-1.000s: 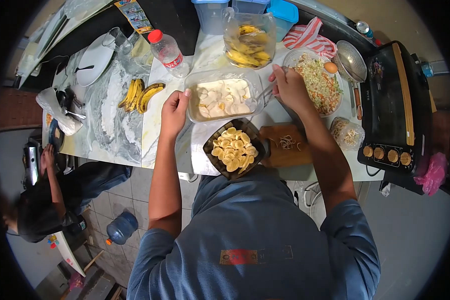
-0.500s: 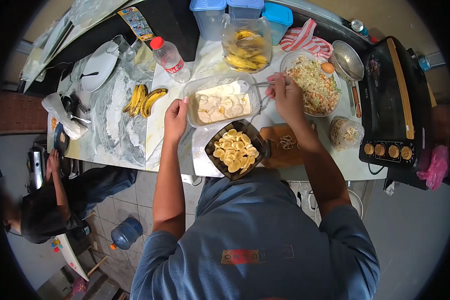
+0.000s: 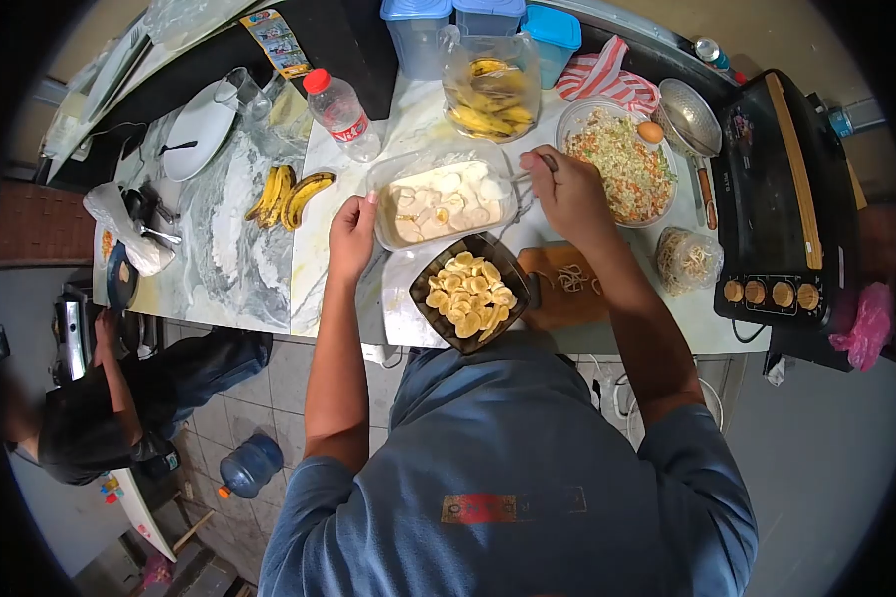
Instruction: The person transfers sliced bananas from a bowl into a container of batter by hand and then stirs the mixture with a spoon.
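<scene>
My left hand (image 3: 351, 239) grips the left wall of a clear plastic container (image 3: 376, 182), thumb up along the rim. Inside it, banana slices (image 3: 438, 211) sit in pale, creamy batter. At the container's right end, my right hand (image 3: 564, 194) is closed round the thin handle of a metal spoon (image 3: 521, 179); its far end is hard to make out against the batter. Just in front of the container, a dark square bowl (image 3: 420, 306) holds several banana slices (image 3: 470, 292) that look bare of batter.
A wooden cutting board (image 3: 558, 316) with thin peelings lies under my right forearm. Shredded vegetables with an egg fill a bowl (image 3: 622, 164). Whole bananas (image 3: 289, 199), a bottle (image 3: 343, 114) and a toaster oven (image 3: 772, 199) surround the work area. Another person (image 3: 90, 408) stands at left.
My right hand has shifted slightly down and turned with the spoon, whose end is now less visible over the container. The left hand and container stay nearly still.
</scene>
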### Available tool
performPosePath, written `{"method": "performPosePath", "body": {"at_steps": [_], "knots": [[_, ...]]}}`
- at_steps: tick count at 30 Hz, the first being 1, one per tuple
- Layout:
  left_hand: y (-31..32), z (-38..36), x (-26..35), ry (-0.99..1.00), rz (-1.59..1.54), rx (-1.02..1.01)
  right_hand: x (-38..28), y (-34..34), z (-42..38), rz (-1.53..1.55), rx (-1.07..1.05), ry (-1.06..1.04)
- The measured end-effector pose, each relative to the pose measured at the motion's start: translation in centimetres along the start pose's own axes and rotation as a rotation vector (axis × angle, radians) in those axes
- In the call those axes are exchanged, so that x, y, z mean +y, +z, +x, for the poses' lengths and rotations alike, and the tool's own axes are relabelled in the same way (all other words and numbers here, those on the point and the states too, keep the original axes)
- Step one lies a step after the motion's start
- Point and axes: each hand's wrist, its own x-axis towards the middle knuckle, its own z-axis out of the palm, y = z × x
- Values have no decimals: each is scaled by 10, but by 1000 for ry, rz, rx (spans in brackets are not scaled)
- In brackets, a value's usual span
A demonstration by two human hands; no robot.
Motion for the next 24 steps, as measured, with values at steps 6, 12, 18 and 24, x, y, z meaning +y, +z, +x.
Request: {"method": "performPosePath", "body": {"at_steps": [6,12,18,24], "knots": [[5,3,7,33,-6,17,-9,6,11,-169,-174,-95],[4,5,18,45,7,-19,-11,16,10,-225,-260,-123],[7,6,21,63,-13,-19,-4,23,6,-232,-112,51],[5,7,13,44,-15,-9,33,19,-4,69,21,222]]}}
